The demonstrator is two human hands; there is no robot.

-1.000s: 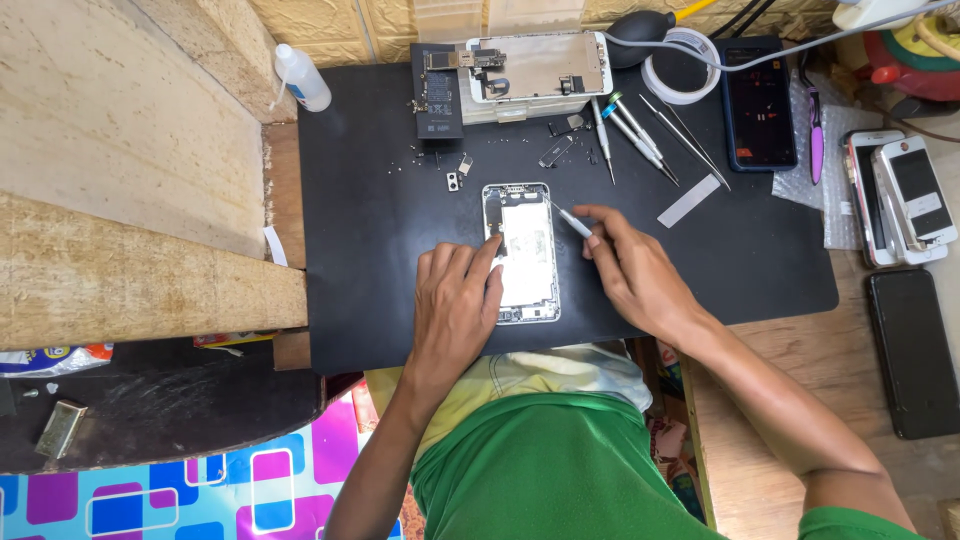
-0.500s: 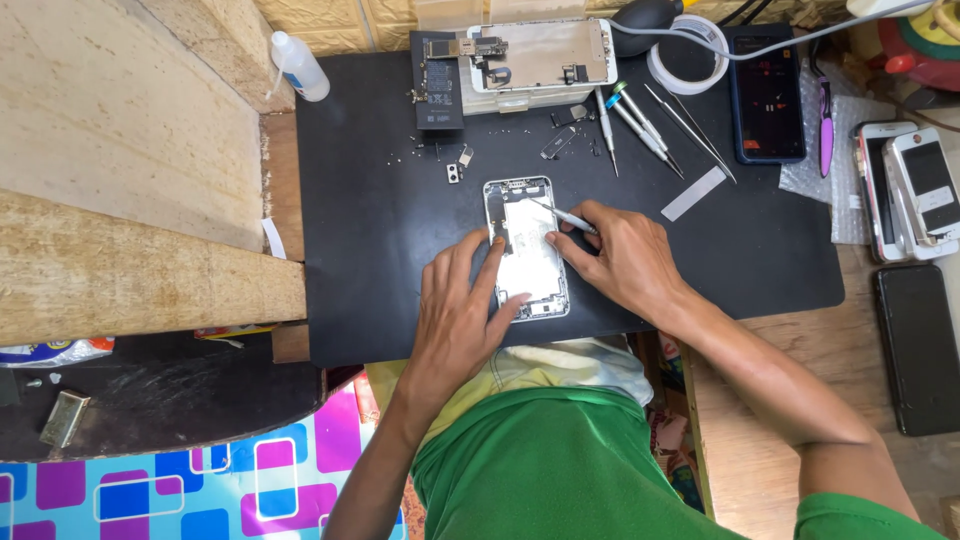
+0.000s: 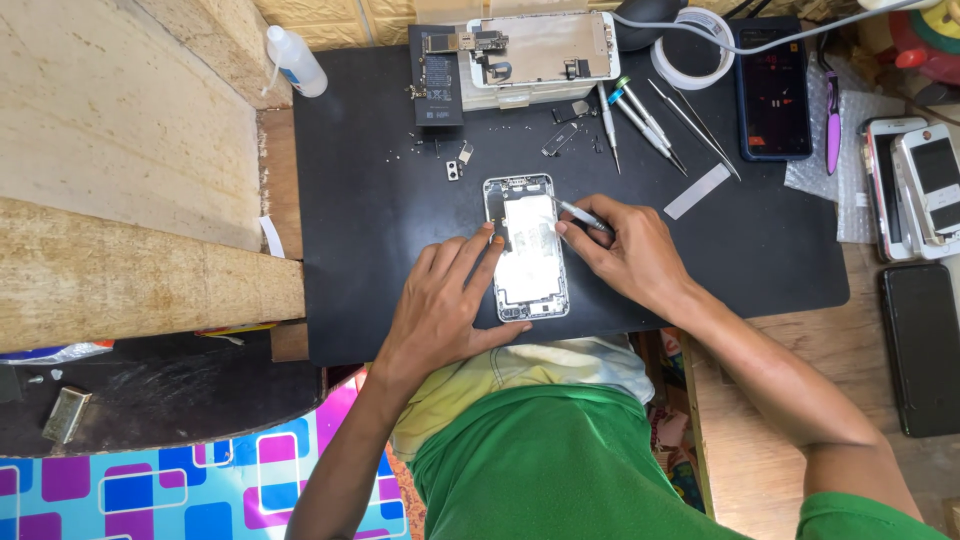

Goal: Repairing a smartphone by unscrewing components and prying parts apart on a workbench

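Observation:
An opened silver phone shell (image 3: pixel 527 250) lies face up in the middle of a black work mat (image 3: pixel 760 240). My left hand (image 3: pixel 445 305) rests flat on the mat with its fingers pressing the shell's left edge. My right hand (image 3: pixel 630 250) pinches thin metal tweezers (image 3: pixel 578 213), whose tip reaches over the upper right part of the shell. A removed screen panel (image 3: pixel 540 48) and a black battery (image 3: pixel 436 75) lie at the mat's far edge.
Several screwdrivers (image 3: pixel 635 115) and loose small parts lie on the upper mat. A dark phone (image 3: pixel 772 90), tape roll (image 3: pixel 692 50) and purple tool (image 3: pixel 832 110) sit at the right rear. More phones (image 3: pixel 925 190) lie off the mat, right. A squeeze bottle (image 3: pixel 293 60) stands rear left beside wooden boards (image 3: pixel 130 200).
My right hand has moved left with the tweezers onto the shell's upper right. My left hand has shifted slightly and keeps pressing the shell's left side.

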